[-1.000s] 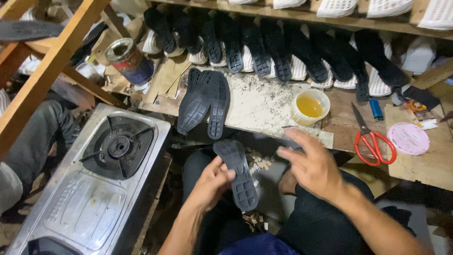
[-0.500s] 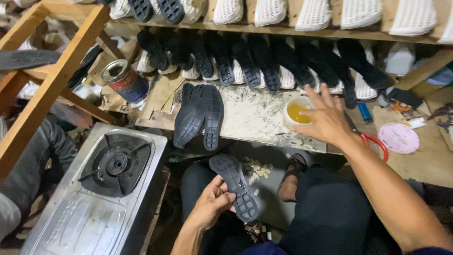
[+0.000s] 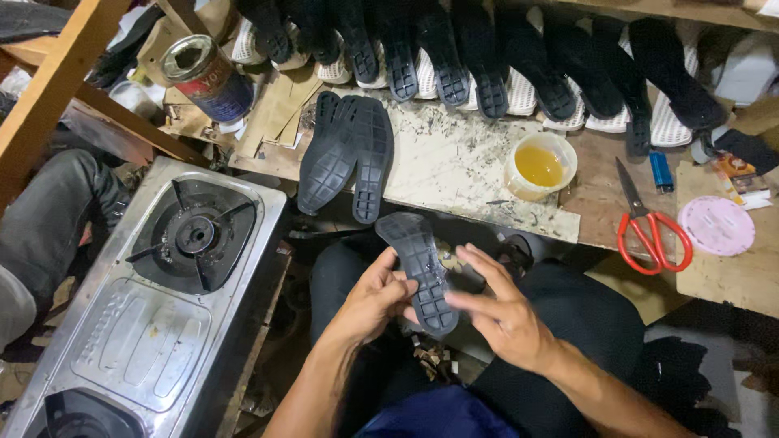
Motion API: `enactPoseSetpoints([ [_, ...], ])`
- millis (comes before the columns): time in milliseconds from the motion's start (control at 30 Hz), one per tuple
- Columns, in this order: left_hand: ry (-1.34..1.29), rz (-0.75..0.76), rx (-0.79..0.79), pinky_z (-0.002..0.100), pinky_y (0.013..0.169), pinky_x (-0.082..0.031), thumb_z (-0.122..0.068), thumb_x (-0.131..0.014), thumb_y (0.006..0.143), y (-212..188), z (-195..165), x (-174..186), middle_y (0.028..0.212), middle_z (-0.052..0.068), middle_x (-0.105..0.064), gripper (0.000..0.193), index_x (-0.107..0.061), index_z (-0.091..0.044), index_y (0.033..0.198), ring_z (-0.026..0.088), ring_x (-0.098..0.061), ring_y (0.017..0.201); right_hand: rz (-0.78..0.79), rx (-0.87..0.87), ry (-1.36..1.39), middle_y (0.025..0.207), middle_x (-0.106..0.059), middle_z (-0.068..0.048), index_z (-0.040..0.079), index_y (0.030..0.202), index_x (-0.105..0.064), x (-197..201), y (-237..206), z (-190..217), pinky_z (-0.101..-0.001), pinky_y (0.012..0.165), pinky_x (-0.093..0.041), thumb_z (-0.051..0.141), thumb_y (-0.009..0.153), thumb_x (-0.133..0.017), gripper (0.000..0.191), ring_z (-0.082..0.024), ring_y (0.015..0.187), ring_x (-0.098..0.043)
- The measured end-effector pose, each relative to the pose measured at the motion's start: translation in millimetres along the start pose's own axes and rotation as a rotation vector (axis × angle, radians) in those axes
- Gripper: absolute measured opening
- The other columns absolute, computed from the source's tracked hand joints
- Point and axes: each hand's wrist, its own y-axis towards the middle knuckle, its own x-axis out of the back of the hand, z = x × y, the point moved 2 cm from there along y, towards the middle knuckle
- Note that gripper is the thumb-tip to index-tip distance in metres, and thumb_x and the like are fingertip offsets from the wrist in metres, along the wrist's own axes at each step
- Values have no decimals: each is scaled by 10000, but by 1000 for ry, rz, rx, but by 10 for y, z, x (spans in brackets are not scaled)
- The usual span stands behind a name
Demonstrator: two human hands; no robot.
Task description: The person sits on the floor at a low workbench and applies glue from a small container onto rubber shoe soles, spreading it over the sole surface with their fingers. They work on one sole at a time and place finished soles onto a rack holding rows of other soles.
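A black rubber shoe sole (image 3: pixel 420 268), tread side up, is held over my lap. My left hand (image 3: pixel 375 297) grips its left edge near the heel. My right hand (image 3: pixel 497 312) is beside the sole's right edge, fingers spread and touching it near the heel. Two more black soles (image 3: pixel 347 154) lie side by side on the stained workboard (image 3: pixel 454 166) just beyond. A plastic cup of yellow glue (image 3: pixel 539 165) stands on the board to the right of them.
A steel gas stove (image 3: pixel 154 300) stands at my left. Red-handled scissors (image 3: pixel 646 223), a blue lighter (image 3: pixel 661 170) and a pink round lid (image 3: pixel 716 225) lie on the bench at right. Several black soles on white uppers (image 3: pixel 487 57) line the back; a tin can (image 3: pixel 207 77) stands back left.
My right hand came back from the glue cup to the sole in my lap. The left hand kept holding the sole, which now sits more upright. The camera has tilted down.
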Motion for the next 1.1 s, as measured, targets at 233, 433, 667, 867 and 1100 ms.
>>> enactPoseSetpoints([
  [233, 93, 41, -70, 279, 637, -586, -9, -564, 1003, 33, 49, -109, 957, 88, -693, 495, -455, -74, 1481, 126, -693, 757, -139, 90, -181, 1537, -447, -205, 172, 1150, -764, 37, 1, -120, -478, 1208, -348, -100, 760, -654, 488, -378, 1489, -386],
  [433, -43, -189, -168, 289, 636, -603, -11, -503, 944, 54, -10, -117, 1051, 77, -726, 518, -412, -115, 1443, 139, -727, 821, -242, 165, -385, 1489, -480, -161, 162, 1189, -768, -150, -103, -44, -389, 1078, -472, -106, 845, -656, 450, -396, 1461, -422],
  [667, 30, -212, -389, 321, 738, -619, 0, -494, 1009, 100, 58, -274, 1184, 125, -682, 462, -354, -68, 1444, 168, -703, 939, -315, 146, -206, 1538, -398, -211, 77, 1219, -684, -267, -192, 121, -514, 1194, -399, -118, 863, -561, 424, -398, 1470, -414],
  [867, 172, -215, -463, 379, 977, -517, 30, -533, 959, -13, 183, -432, 1310, 125, -608, 584, -324, -60, 1498, 202, -614, 1167, -407, -482, 694, 1535, -399, -169, 3, 1499, -391, -287, -62, -203, -409, 1020, -510, -128, 854, -617, 695, -281, 1250, -571],
  [1100, -480, 164, -372, 543, 1195, -448, 0, -564, 988, -178, 251, -10, 1402, 199, -626, 473, -502, 66, 1452, 349, -582, 1342, -438, -414, 800, 1310, -524, -167, 33, 1587, -312, 128, -47, -411, -350, 910, -578, -172, 820, -645, 861, -214, 1107, -614],
])
